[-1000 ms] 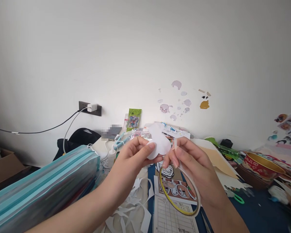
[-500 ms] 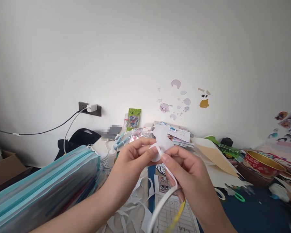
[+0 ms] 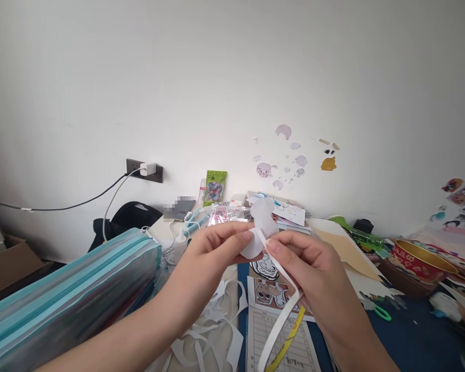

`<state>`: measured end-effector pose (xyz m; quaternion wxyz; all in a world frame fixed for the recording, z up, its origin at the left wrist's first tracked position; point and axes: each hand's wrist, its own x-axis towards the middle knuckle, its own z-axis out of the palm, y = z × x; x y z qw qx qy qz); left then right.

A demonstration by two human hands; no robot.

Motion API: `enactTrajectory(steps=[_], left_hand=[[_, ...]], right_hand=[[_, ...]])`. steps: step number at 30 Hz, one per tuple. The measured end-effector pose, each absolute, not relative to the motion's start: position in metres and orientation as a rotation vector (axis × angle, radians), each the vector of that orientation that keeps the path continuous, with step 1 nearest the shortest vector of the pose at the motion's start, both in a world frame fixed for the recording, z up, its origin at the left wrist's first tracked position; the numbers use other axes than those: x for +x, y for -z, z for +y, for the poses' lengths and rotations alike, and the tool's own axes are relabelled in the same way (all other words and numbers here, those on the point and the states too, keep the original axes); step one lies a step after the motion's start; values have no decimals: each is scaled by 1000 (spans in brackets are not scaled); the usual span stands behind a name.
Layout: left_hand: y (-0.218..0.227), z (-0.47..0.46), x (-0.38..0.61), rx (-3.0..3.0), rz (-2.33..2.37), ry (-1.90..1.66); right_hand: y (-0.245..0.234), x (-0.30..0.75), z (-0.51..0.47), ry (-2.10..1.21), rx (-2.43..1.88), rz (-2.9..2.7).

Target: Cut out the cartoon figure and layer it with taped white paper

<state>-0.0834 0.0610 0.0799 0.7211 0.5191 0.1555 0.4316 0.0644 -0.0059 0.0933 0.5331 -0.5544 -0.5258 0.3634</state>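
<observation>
Two hands work at the middle: the left hand (image 3: 217, 247) and the right hand (image 3: 306, 268). Between them are one white paper cutout (image 3: 264, 226) and one tape roll (image 3: 281, 323). Far left, one wall socket (image 3: 144, 170) carries one white charger (image 3: 148, 169). At the right stand one red-and-gold bowl (image 3: 418, 261) and one pair of green-handled scissors (image 3: 380, 311). One green packet (image 3: 216, 188) leans on the wall.

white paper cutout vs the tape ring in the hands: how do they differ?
The paper cutout is a flat, rounded blob; the tape ring is a thin hoop, open in the middle. The cutout is plain white; the ring shows yellow on its inside. The left hand pinches the cutout, raised; the ring hangs lower from the right hand. Both are off the table.
</observation>
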Motion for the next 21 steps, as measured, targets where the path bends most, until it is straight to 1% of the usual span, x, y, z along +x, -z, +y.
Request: enactTrajectory(steps=[12, 21], left_hand=[[-81, 58, -84, 1163, 387, -981], [-84, 56, -84, 1315, 401, -992]], right_hand=[[-94, 66, -5, -895, -1311, -1289], [-94, 64, -7, -887, -1316, -1284]])
